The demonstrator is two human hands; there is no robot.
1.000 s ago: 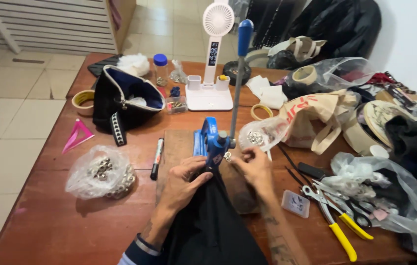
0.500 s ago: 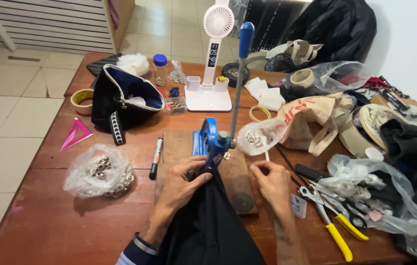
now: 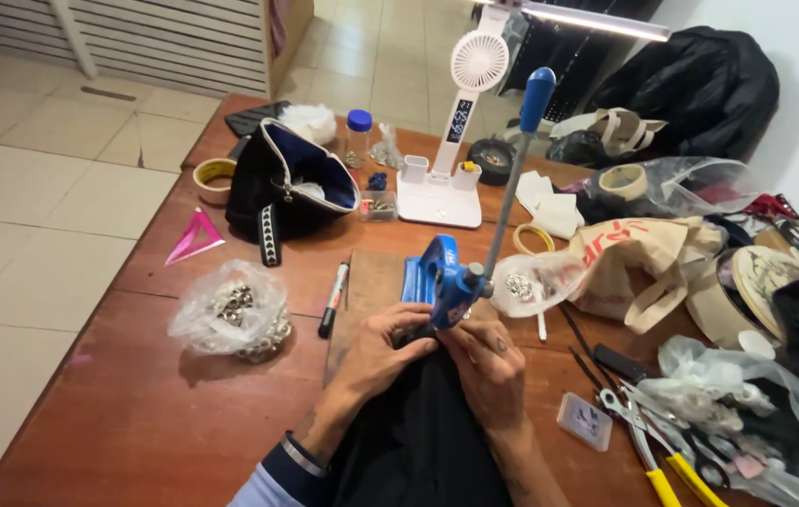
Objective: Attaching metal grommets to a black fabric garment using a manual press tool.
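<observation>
**Bench inventory: blue hand press, black fabric, two hands at the die**

Head view. We list first the blue hand press (image 3: 442, 282), standing on a wooden board (image 3: 371, 282) near the middle of the brown table (image 3: 117, 422). Its body sits upright; its long lever (image 3: 512, 188) runs up and slightly to the right, away from us, ending in a blue grip at the top.

Black fabric (image 3: 418, 432) lies from the near table edge up to the foot of the press, its long axis running straight away from us.

Left hand (image 3: 382, 349): forearm comes in from the lower left, a metal bangle at the wrist; the fingers are curled and pinch the fabric edge right under the press head.

Right hand (image 3: 490, 364): forearm comes up from below, back of the hand upward; the fingers are bent onto the fabric, touching it just beside the left fingertips. Whether they grip or merely press, we cannot tell.

Nearby: a clear bag of metal snaps (image 3: 230, 310) to the left, a black marker (image 3: 332, 300) beside the board, yellow-handled pliers (image 3: 658, 460) to the right, a white desk fan (image 3: 456, 122) behind.
</observation>
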